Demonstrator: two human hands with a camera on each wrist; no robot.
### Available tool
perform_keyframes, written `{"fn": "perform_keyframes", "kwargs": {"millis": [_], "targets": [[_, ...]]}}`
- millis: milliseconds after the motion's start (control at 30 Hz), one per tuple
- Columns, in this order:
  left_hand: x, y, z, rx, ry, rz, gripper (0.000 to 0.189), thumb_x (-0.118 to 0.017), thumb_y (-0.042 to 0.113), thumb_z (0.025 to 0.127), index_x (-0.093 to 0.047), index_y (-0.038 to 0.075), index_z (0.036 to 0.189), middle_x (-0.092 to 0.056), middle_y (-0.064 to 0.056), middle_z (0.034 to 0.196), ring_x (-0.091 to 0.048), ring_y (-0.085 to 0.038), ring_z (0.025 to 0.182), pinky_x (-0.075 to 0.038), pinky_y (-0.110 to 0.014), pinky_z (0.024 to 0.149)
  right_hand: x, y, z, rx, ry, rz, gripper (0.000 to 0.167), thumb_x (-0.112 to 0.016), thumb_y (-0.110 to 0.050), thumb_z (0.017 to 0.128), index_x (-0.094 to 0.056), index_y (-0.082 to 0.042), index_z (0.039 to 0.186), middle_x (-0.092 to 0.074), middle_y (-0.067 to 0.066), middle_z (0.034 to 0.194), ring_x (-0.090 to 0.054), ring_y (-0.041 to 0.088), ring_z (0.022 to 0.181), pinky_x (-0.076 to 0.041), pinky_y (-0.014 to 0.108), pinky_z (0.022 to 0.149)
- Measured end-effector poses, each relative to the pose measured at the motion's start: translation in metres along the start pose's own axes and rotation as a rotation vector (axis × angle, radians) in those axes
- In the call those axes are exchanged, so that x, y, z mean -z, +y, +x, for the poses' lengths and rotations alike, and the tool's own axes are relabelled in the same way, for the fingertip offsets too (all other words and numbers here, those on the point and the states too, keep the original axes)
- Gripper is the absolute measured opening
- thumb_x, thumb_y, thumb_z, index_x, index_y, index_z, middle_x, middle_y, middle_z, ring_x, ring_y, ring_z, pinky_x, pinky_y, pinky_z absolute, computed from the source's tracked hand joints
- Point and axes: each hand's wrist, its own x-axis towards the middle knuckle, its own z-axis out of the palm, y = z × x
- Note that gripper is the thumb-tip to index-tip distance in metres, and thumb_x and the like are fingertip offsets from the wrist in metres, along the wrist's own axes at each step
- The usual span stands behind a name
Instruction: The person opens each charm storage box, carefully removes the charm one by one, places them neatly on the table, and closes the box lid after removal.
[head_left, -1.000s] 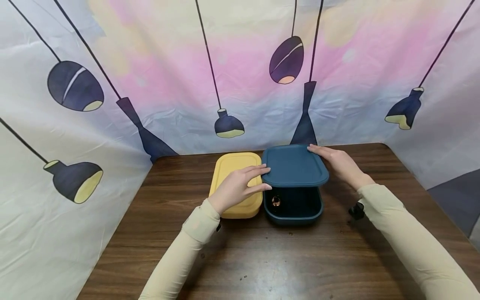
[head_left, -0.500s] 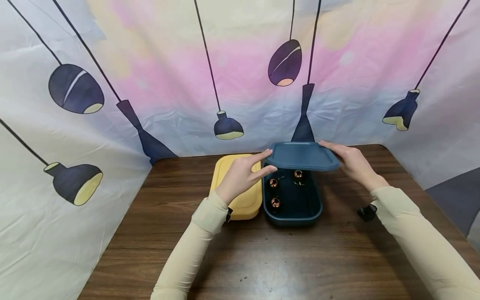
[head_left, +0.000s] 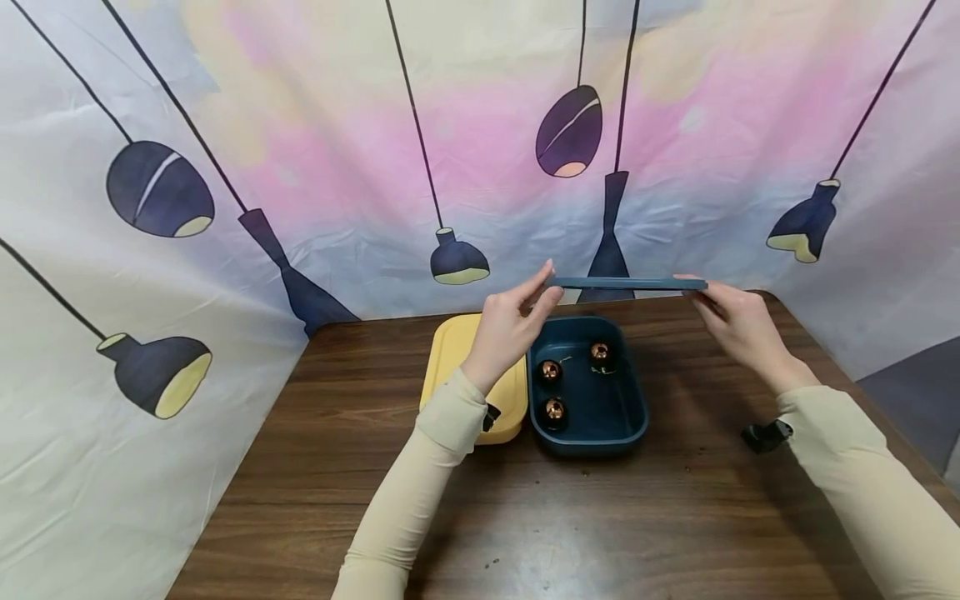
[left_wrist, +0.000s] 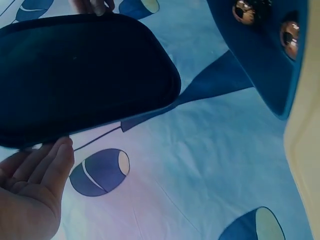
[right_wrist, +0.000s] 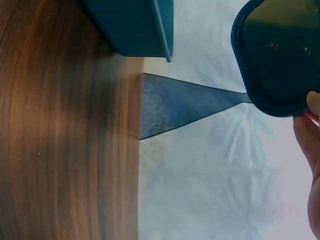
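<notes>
Stretching forward in pale, close-fitting sleeves (head_left: 401,492), the person leans both arms over a brown wood-grained table (head_left: 285,467) flecked with small dark specks. Beyond the cuffs, just beside each other, sit a yellow box (head_left: 450,350) and a deep blue box (head_left: 603,408), both smooth and rounded at the corners. The yellow one appears to be closed, its top edged by a shallow moulded border. The blue one is uncovered, so the opening looks done, while three copper-coloured balls (head_left: 554,412), glossy as mirrors, rest inside; two lie along its left wall and one farther back, with wisps of gold thread. Whether they are to be moved cannot be told. Above the far end of this box, clear of its rim, hangs the blue lid (head_left: 630,284), a thin rounded rectangle with a dark, raised-edged underside. The left hand (head_left: 506,337) pinches its left edge, and the right hand (head_left: 746,337) grips the opposite edge; setting it down seems to remain. Behind hangs a creased pastel cloth (head_left: 330,167) printed with dark lamps (head_left: 460,258).
</notes>
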Motion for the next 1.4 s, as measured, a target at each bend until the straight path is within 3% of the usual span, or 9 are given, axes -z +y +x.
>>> {"fn": "perform_keyframes", "kwargs": {"millis": [200, 333, 433, 533, 667, 867, 1100, 1233, 1400], "targets": [[-0.016, 0.01, 0.007, -0.016, -0.04, -0.069, 0.061, -0.048, 0.027, 0.109, -0.018, 0.016, 0.162, -0.048, -0.007, 0.153, -0.059, -0.019, 0.126, -0.052, -0.029, 0.097, 0.003, -0.006, 0.001, -0.049, 0.104, 0.033, 0.027, -0.07, 0.011, 0.089, -0.072, 0.003, 0.114, -0.074, 0.021, 0.101, -0.069, 0.029, 0.079, -0.04, 0.009, 0.073], [-0.032, 0.017, 0.009, -0.021, -0.13, -0.14, 0.069, -0.042, 0.029, 0.111, 0.004, 0.023, 0.163, -0.025, -0.006, 0.165, -0.056, -0.02, 0.13, -0.05, -0.027, 0.099, 0.004, -0.014, 0.002, -0.115, 0.143, 0.092, 0.03, -0.067, 0.007, 0.093, -0.072, 0.001, 0.122, -0.073, 0.022, 0.107, -0.063, -0.006, 0.087, -0.038, 0.001, 0.078], [-0.04, 0.021, 0.008, -0.004, -0.136, -0.174, 0.07, -0.038, 0.032, 0.111, 0.011, 0.029, 0.161, -0.029, -0.008, 0.164, -0.056, -0.021, 0.13, -0.048, -0.029, 0.103, 0.005, -0.019, 0.002, -0.163, 0.143, 0.129, 0.027, -0.065, 0.002, 0.096, -0.072, 0.0, 0.123, -0.073, 0.022, 0.106, -0.05, -0.025, 0.089, -0.039, 0.001, 0.077], [-0.044, 0.02, 0.009, 0.014, -0.096, -0.189, 0.069, -0.038, 0.034, 0.111, 0.007, 0.029, 0.162, -0.045, -0.013, 0.154, -0.059, -0.021, 0.126, -0.05, -0.029, 0.1, 0.008, -0.024, 0.001, -0.21, 0.14, 0.139, 0.025, -0.065, -0.002, 0.098, -0.073, -0.001, 0.122, -0.074, 0.021, 0.105, -0.049, -0.027, 0.088, -0.039, 0.001, 0.077], [-0.047, 0.014, 0.01, 0.035, -0.05, -0.215, 0.06, -0.04, 0.035, 0.11, -0.017, 0.018, 0.163, -0.058, -0.016, 0.141, -0.067, -0.021, 0.114, -0.054, -0.026, 0.091, 0.013, -0.032, 0.002, -0.278, 0.125, 0.129, 0.025, -0.065, -0.01, 0.099, -0.073, -0.002, 0.121, -0.074, 0.021, 0.104, -0.048, -0.028, 0.084, -0.038, 0.001, 0.075], [-0.054, 0.004, 0.012, 0.091, -0.016, -0.246, 0.057, -0.042, 0.04, 0.109, -0.031, 0.012, 0.158, -0.061, -0.014, 0.136, -0.068, -0.018, 0.111, -0.055, -0.026, 0.088, 0.018, -0.039, 0.006, -0.359, 0.082, 0.122, 0.029, -0.063, -0.018, 0.101, -0.073, -0.002, 0.123, -0.074, 0.021, 0.105, -0.047, -0.026, 0.08, -0.038, 0.003, 0.071], [-0.074, -0.004, 0.012, 0.073, 0.039, -0.253, 0.046, -0.05, 0.039, 0.107, -0.052, 0.015, 0.145, -0.062, -0.004, 0.084, -0.059, -0.012, 0.067, -0.049, -0.027, 0.059, 0.024, -0.037, 0.005, -0.492, 0.08, 0.146, 0.037, -0.062, -0.027, 0.102, -0.071, 0.002, 0.124, -0.072, 0.026, 0.106, -0.049, -0.025, 0.076, -0.039, 0.003, 0.068], [-0.089, 0.0, 0.011, 0.096, 0.069, -0.261, 0.049, -0.054, 0.036, 0.106, -0.05, 0.013, 0.149, -0.069, -0.006, 0.096, -0.061, -0.009, 0.071, -0.049, -0.024, 0.056, 0.034, -0.033, 0.007, -0.547, 0.102, 0.148, 0.038, -0.063, -0.03, 0.101, -0.072, -0.001, 0.124, -0.074, 0.02, 0.103, -0.052, -0.024, 0.074, -0.041, 0.002, 0.067], [-0.103, 0.007, 0.008, 0.117, 0.053, -0.272, 0.057, -0.055, 0.031, 0.106, -0.037, 0.015, 0.157, -0.071, -0.015, 0.107, -0.067, -0.017, 0.072, -0.05, -0.02, 0.058, 0.045, -0.025, 0.005, -0.6, 0.117, 0.138, 0.039, -0.065, -0.032, 0.1, -0.072, -0.003, 0.125, -0.074, -0.01, 0.095, -0.055, -0.023, 0.072, -0.043, 0.003, 0.065]]}}
